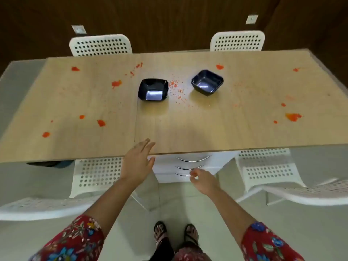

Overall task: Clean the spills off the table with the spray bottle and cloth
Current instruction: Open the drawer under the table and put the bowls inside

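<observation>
A light wooden table (188, 129) carries orange-red spills: blobs at the left (116, 83), a larger one at the right (292, 116), and fine crumbs (177, 89) between two bowls. No spray bottle or cloth is in view. My left hand (138, 162) is at the table's near edge with straight fingers over the top, holding nothing. My right hand (202, 180) is lower, in front of the white drawer unit (190, 166), its fingers loosely curled near the lowest handle; whether it touches the handle I cannot tell.
Two dark square bowls (153, 89) (207, 81) stand mid-table. White perforated chairs stand at the far side (100, 45) (237, 41) and near side (98, 174) (267, 170). My feet in sandals (175, 234) stand on the pale floor.
</observation>
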